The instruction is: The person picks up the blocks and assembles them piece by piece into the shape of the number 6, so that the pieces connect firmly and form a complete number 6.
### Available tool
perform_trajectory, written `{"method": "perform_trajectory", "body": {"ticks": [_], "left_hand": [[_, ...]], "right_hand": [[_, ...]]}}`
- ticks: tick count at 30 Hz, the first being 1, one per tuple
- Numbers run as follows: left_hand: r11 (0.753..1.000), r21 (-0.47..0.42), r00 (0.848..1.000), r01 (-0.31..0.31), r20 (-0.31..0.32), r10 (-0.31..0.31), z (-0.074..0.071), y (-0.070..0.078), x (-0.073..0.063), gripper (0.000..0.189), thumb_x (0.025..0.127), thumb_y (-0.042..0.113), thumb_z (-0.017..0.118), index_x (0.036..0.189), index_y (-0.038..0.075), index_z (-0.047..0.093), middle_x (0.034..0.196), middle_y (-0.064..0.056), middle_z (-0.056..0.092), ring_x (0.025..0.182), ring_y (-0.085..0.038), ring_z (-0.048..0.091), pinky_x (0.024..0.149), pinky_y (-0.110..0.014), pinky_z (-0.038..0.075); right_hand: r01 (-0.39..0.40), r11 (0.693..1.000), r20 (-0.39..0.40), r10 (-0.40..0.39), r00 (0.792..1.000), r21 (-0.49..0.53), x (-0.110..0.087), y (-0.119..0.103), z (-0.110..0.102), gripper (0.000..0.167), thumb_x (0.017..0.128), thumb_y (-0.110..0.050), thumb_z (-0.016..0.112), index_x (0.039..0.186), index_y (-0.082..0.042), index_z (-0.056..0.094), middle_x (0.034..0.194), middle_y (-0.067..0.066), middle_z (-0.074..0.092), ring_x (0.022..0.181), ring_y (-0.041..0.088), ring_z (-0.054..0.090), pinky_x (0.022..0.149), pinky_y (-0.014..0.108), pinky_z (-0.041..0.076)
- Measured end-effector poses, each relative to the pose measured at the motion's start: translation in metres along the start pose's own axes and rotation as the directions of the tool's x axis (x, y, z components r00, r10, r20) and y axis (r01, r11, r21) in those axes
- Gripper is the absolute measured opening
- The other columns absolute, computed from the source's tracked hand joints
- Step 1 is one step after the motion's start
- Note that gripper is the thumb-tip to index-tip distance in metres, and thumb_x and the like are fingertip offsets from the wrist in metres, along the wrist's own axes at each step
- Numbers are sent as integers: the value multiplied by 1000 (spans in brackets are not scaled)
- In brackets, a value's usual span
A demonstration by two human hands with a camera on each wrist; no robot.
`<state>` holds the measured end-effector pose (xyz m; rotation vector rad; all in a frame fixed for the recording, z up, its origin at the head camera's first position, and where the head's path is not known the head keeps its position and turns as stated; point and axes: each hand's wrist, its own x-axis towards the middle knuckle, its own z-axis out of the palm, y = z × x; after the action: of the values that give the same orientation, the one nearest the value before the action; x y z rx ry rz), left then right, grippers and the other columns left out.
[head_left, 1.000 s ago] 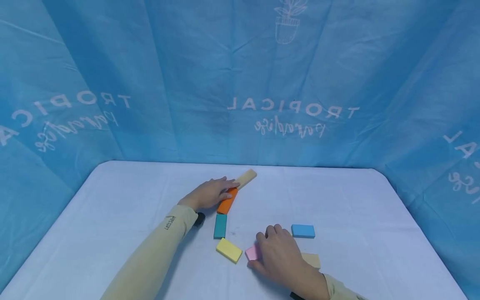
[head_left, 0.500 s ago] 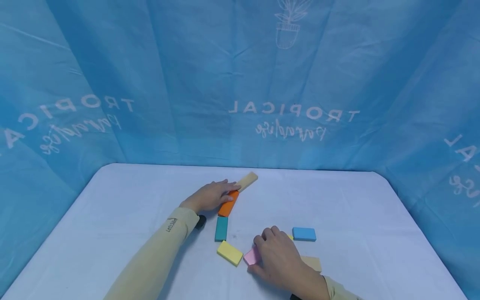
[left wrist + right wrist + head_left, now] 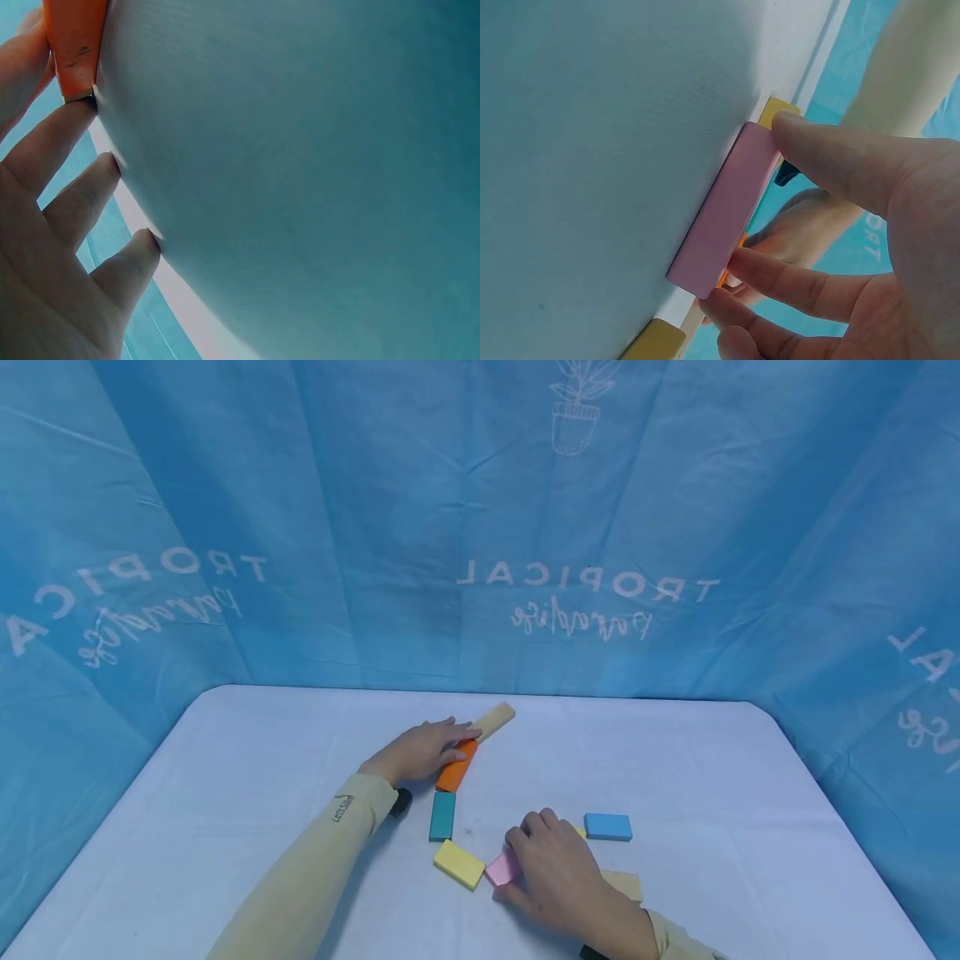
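Your right hand (image 3: 558, 877) pinches the pink block (image 3: 502, 868): thumb at one end, fingertips at the opposite end and along the side, per right wrist view. The block lies flat on the white surface (image 3: 690, 785), at the left side of that hand, which covers part of it in the head view.

Your left hand (image 3: 417, 752) is well apart from the pink block, farther out and to the left. Its fingers are extended and splayed, resting over the meeting ends of the orange block (image 3: 457, 766) and the far bare-wood block (image 3: 495, 720); thumb lies against the orange block.

Layout, from far to near: far bare-wood block, orange block, teal block (image 3: 442, 817), yellow block (image 3: 459, 864), pink block, set roughly end to end in a curving row. The yellow block's right corner sits right at the pink block; whether they touch, cannot tell. The teal block stands in the row between the orange and yellow ones, beneath neither hand.

On the other side of your right hand: blue block (image 3: 608, 827), flat, just beyond the knuckles; a second yellow block (image 3: 581, 832), mostly hidden by the hand; near bare-wood block (image 3: 624, 884), partly covered by your wrist.
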<state>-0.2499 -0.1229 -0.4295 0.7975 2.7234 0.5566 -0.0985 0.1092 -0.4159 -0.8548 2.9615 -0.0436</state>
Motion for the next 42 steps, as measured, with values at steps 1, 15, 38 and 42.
{"method": "perform_trajectory", "body": {"ticks": [1, 15, 38, 42], "left_hand": [[1000, 2, 1000, -3, 1, 3, 0, 0, 0, 49, 104, 31, 56, 152, 20, 48, 157, -3, 42, 148, -32, 30, 120, -56, 24], [1000, 1, 1000, 7, 14, -7, 0, -1, 2, 50, 104, 31, 56, 152, 20, 48, 157, -3, 42, 149, -32, 29, 120, -56, 24], [1000, -9, 999, 23, 25, -23, -2, 0, 2, 50, 105, 32, 56, 153, 22, 47, 158, -3, 41, 148, -33, 30, 120, -55, 23], [1000, -6, 999, 24, 27, -24, -2, 0, 1, 49, 105, 32, 55, 153, 22, 47, 158, -3, 41, 149, -33, 29, 120, -55, 23]], "right_hand": [[-1, 1000, -5, 1, 1000, 5, 0, 0, 0, 62, 75, -63, 80, 111, -12, 73, 96, 2, 64, 91, 18, 56, 77, 34, 53], [-142, 952, -94, 173, 981, 270, -19, 31, -8, 47, 79, -42, 85, 115, -16, 71, 107, -3, 64, 103, 16, 56, 84, 35, 55], [42, 910, -32, -32, 999, 412, -18, 98, -6, 55, 84, -24, 84, 135, -19, 63, 131, -5, 60, 124, 19, 51, 102, 46, 50], [70, 901, -9, -73, 997, 428, -14, 105, -5, 60, 83, -24, 84, 138, -19, 60, 134, -6, 59, 127, 19, 49, 104, 47, 48]]}}
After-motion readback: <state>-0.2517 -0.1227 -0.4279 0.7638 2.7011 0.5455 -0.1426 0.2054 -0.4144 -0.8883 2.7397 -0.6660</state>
